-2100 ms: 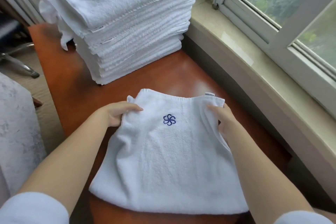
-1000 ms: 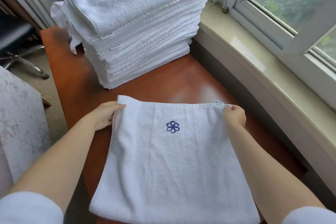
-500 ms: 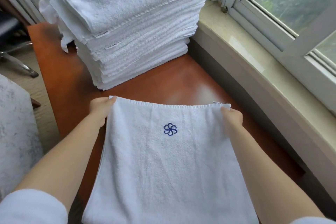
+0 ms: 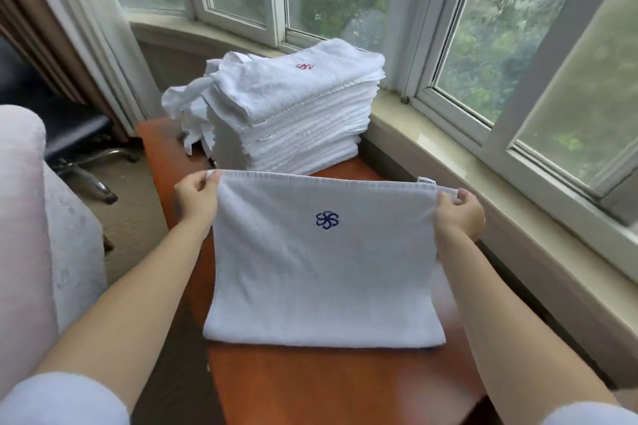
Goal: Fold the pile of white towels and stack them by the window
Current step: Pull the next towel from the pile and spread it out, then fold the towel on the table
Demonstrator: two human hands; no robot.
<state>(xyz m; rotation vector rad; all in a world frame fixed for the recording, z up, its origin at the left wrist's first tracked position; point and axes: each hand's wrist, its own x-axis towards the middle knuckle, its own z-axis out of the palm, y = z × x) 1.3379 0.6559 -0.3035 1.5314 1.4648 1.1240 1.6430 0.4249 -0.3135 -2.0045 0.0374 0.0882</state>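
Observation:
A white towel with a blue flower mark [image 4: 321, 266] is held up by its top edge, its folded lower end resting on the red-brown table [image 4: 345, 386]. My left hand [image 4: 195, 198] pinches the top left corner and my right hand [image 4: 457, 212] pinches the top right corner. Behind it stands a tall stack of folded white towels [image 4: 293, 117], the top one marked in red, close to the window [image 4: 500, 45].
A pale stone window sill [image 4: 483, 183] runs along the right and back. A pale upholstered seat [image 4: 38, 217] is at the left. Chair legs [image 4: 89, 166] stand on the floor beyond it. Curtains [image 4: 69, 28] hang at the back left.
Both hands have lifted the towel's far edge off the table, so it now hangs upright. My head has tilted up, bringing the windows into view.

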